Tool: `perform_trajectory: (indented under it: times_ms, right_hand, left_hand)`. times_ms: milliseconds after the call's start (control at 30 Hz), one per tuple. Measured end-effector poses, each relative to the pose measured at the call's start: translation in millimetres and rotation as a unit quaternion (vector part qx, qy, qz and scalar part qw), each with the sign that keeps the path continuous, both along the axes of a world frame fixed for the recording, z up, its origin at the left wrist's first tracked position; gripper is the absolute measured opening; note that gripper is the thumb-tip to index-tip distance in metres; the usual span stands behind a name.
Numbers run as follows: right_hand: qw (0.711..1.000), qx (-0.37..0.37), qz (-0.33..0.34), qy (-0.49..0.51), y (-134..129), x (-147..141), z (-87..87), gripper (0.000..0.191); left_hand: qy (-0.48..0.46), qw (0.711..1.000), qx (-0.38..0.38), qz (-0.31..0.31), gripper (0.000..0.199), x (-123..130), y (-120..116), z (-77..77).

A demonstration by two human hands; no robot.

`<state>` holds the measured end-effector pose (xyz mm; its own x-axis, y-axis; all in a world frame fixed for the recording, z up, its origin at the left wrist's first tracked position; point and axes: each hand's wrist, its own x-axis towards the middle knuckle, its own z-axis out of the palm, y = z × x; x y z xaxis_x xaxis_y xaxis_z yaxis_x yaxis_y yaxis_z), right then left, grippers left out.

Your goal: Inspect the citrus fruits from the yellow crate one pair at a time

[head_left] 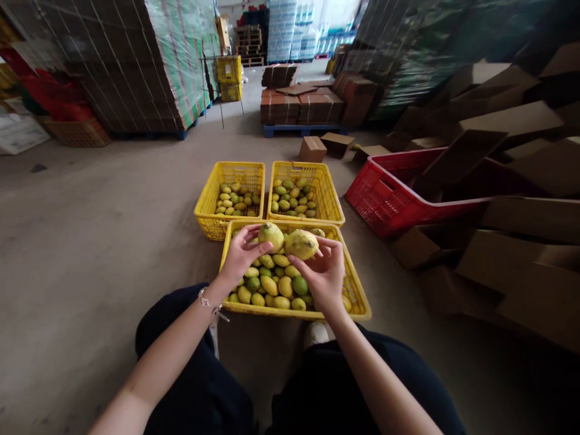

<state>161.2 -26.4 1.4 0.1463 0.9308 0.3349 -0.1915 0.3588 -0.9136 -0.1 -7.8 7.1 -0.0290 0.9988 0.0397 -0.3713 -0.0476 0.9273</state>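
Over the front yellow crate, my left hand grips a yellow-green lemon between thumb and fingers. My right hand pinches a second, yellower lemon with dark marks on its skin. The two fruits are side by side and seem to touch. Beneath them, the large yellow crate holds many loose lemons, some yellow and some green. A bracelet hangs on my left wrist.
Behind the front crate stand a left yellow crate and a right yellow crate, both partly filled with fruit. To the right, a red crate sits among heaped cardboard boxes. Flattened cartons lie on a blue pallet farther back.
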Motion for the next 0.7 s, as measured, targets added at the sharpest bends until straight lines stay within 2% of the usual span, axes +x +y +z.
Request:
perform_trajectory:
  times_ms: [133,367,467,567,700]
  right_hand:
    - [0.993,-0.100,0.038,0.046,5,4,2.0,0.038]
    - [0.969,-0.204,0.088,0.111,11,7,2.5,0.030]
    - [0.957,-0.234,0.117,0.125,11,5,1.4,0.029]
    - [0.950,-0.257,0.103,0.143,13,4,-1.5,0.032]
    - [0.946,-0.273,0.098,0.147,14,1,-4.7,0.031]
  left_hand:
    - [-0.086,0.993,-0.080,-0.026,0.041,0,1,1.3]
    - [-0.135,0.982,-0.123,-0.041,0.016,1,3,-1.1]
    - [-0.138,0.977,-0.159,-0.028,0.011,3,4,-3.5]
    - [-0.126,0.976,-0.178,-0.010,0.013,5,3,-7.6]
    - [-0.065,0.984,-0.159,-0.056,0.023,10,-2,-10.3]
